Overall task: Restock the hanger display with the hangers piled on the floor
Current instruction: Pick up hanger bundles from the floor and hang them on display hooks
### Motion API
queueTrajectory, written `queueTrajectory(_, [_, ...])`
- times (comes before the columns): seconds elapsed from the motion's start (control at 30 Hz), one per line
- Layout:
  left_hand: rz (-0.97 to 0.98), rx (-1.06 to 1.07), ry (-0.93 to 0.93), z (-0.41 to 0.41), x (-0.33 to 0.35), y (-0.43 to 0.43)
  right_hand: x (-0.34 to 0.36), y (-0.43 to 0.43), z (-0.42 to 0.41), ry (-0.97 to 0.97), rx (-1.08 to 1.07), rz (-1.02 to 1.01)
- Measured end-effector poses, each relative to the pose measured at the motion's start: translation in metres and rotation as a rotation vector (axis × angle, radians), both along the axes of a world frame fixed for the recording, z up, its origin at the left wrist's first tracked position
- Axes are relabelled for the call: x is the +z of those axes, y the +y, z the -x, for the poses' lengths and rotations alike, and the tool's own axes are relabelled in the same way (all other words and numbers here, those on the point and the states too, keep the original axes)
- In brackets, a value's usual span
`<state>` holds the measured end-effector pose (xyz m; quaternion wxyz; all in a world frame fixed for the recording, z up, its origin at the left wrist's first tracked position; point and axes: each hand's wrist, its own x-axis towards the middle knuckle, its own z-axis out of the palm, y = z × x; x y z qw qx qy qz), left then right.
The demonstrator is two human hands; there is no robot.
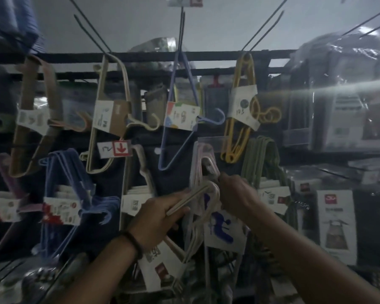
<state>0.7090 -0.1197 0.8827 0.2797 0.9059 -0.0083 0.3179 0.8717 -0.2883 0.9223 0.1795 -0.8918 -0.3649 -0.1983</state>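
Hangers [193,195], a cream bundle, sit at lower centre of the frame in our left hand [160,218], fingers curled round them. Our right hand [237,194] curls its fingers at the pink hangers [201,156] just above; we cannot tell whether it grips them.

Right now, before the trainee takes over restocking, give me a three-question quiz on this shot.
1. True or false: the left hand grips a bundle of cream hangers.
2. The rightmost top-row hangers are: A blue, B yellow, C pink.
3. Fill in: the red square on the price tag shows a white ___ pointing down.

Key: 1 true; 2 B; 3 arrow.
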Motion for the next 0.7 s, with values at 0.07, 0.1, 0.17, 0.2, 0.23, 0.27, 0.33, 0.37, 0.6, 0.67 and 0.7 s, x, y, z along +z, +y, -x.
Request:
queueTrajectory(0.07, [-0.114,-0.004,0.007,-0.005,0.008,0.002,0.002,-0.003,-0.002,-0.011,-0.006,0.015])
queueTrajectory(0.1, [-0.140,-0.018,0.007,-0.007,0.011,0.002,0.002,-0.005,-0.001,-0.016,0.002,0.017])
queueTrajectory(0.17, [-0.131,-0.063,0.002,-0.011,0.015,0.001,0.001,-0.008,0.003,-0.045,0.016,0.034])
queueTrajectory(0.2, [-0.117,-0.085,-0.008,-0.012,0.017,0.000,0.001,-0.008,0.004,-0.067,0.015,0.037])
queueTrajectory(0.23, [-0.102,-0.106,-0.020,-0.013,0.018,-0.001,0.002,-0.008,0.002,-0.092,0.004,0.024])
queueTrajectory(0.27, [-0.087,-0.129,-0.027,-0.014,0.018,-0.002,0.004,-0.008,0.000,-0.107,-0.018,-0.002])
queueTrajectory(0.33, [-0.062,-0.162,-0.027,-0.016,0.021,-0.005,0.006,-0.007,-0.005,-0.124,-0.053,-0.067])
queueTrajectory(0.37, [-0.050,-0.175,-0.024,-0.017,0.022,-0.007,0.005,-0.006,-0.006,-0.132,-0.061,-0.082])
queueTrajectory(0.6, [-0.035,-0.114,-0.058,-0.020,0.021,-0.003,-0.002,0.010,-0.025,-0.098,-0.060,-0.122])
queueTrajectory(0.67, [-0.010,-0.089,-0.058,-0.018,0.017,0.003,-0.001,0.022,-0.031,-0.080,-0.050,-0.151])
queueTrajectory(0.7, [0.037,-0.084,-0.051,-0.017,0.014,0.007,-0.001,0.029,-0.033,-0.053,-0.040,-0.157])
